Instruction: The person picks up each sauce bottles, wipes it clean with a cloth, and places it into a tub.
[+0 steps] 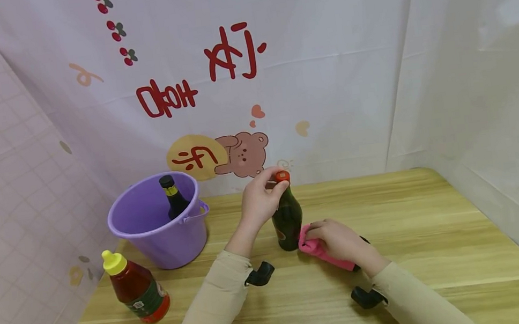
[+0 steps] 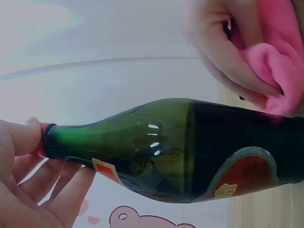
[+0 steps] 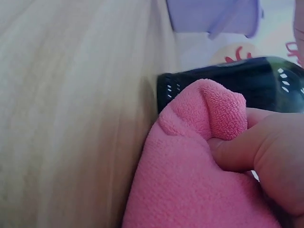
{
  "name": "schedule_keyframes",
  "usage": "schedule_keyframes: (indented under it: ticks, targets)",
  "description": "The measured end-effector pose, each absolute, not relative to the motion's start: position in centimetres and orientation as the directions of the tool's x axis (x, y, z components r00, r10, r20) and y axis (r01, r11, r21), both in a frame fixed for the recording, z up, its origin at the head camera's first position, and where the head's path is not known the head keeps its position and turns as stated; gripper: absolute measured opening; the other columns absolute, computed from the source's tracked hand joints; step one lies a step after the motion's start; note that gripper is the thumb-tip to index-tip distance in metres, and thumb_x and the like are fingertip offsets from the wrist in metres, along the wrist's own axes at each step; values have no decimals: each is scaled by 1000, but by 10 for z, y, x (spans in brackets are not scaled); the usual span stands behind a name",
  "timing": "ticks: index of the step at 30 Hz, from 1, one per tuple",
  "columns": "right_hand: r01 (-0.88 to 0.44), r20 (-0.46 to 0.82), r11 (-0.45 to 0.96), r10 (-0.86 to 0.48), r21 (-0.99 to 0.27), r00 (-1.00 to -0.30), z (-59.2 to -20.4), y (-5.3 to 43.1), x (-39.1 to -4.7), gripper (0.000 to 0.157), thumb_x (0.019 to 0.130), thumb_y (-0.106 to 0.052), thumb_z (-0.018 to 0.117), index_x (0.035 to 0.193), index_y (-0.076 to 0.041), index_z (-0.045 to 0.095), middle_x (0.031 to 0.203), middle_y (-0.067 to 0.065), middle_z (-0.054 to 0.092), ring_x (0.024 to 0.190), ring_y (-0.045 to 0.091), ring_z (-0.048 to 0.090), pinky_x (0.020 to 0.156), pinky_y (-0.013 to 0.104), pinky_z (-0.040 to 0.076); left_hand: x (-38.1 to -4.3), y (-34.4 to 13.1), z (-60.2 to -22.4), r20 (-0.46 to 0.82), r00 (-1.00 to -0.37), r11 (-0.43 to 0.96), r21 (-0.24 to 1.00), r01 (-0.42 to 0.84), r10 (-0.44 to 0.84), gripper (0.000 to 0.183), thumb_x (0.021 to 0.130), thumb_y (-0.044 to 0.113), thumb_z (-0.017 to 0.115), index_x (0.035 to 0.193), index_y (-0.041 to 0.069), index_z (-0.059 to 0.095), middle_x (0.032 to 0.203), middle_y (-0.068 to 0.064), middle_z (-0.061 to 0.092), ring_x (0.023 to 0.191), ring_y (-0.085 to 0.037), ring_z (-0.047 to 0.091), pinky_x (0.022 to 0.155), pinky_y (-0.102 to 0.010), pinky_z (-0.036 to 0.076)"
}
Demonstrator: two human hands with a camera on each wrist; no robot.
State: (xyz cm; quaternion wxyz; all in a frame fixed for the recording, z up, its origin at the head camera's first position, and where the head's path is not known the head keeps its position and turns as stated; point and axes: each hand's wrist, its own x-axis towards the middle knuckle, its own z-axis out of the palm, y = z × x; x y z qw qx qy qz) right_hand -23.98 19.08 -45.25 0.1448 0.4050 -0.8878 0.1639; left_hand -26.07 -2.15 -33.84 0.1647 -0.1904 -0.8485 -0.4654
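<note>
A dark green glass bottle [image 1: 288,218] with a red cap [image 1: 283,176] stands on the table, slightly tilted at most. My left hand [image 1: 260,197] grips it at the neck, thumb and fingers around the cap end. In the left wrist view the bottle [image 2: 152,147] shows dark liquid inside and a red-brown label. My right hand [image 1: 337,239] pinches a bunched pink cloth [image 1: 321,251] beside the bottle's lower part. Up close in the right wrist view, the cloth [image 3: 199,156] covers part of the bottle's base; whether it touches the glass I cannot tell.
A purple bucket [image 1: 173,248] at the left holds a dark bottle [image 1: 174,199] with a black cap. In front of it stands a red sauce bottle [image 1: 138,290] with a yellow nozzle top. A printed cloth backdrop [image 1: 325,67] rises behind the wooden table [image 1: 418,229].
</note>
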Motion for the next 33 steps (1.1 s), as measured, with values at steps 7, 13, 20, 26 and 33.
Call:
schedule_keyframes:
  ticks: [7, 13, 20, 26, 33]
  targets:
    - [-749, 485, 623, -595, -225, -641, -447, 212, -236, 31, 79, 17, 66, 96, -8, 74, 101, 8, 70, 95, 28, 67, 84, 44, 55, -262, -18, -347, 515, -848, 465, 724, 509, 126, 40, 89, 23, 76, 127, 16, 65, 102, -3, 70, 88, -19, 69, 75, -33, 57]
    - [-742, 575, 613, -514, -273, -636, -443, 222, -233, 36, 78, 21, 66, 103, -4, 74, 107, 11, 70, 98, 30, 67, 83, 45, 55, -261, -15, -348, 591, -803, 528, 659, 535, 76, 44, 84, 27, 82, 123, 14, 66, 95, -2, 69, 84, -18, 69, 72, -31, 56]
    - [-739, 600, 600, -479, -309, -640, -437, 224, -229, 43, 76, 25, 62, 106, -4, 74, 112, 12, 69, 102, 34, 66, 83, 49, 55, -258, -11, -345, 601, -799, 609, 629, 483, 13, 44, 78, 38, 85, 110, 15, 67, 86, 2, 63, 77, -15, 64, 67, -30, 52]
    - [-745, 624, 587, -462, -317, -630, -432, 225, -230, 47, 74, 26, 61, 106, -5, 74, 110, 13, 69, 101, 35, 67, 82, 49, 55, -257, -7, -343, 620, -785, 644, 602, 472, -5, 38, 79, 37, 85, 102, 15, 66, 84, 1, 62, 75, -15, 61, 65, -30, 50]
    - [-736, 649, 591, -423, -332, -632, -424, 228, -234, 46, 76, 25, 63, 106, -8, 74, 111, 14, 69, 103, 36, 66, 84, 52, 54, -259, -9, -341, 590, -807, 632, 615, 472, 27, 30, 84, 31, 81, 106, 16, 68, 91, 0, 66, 80, -14, 67, 70, -33, 52]
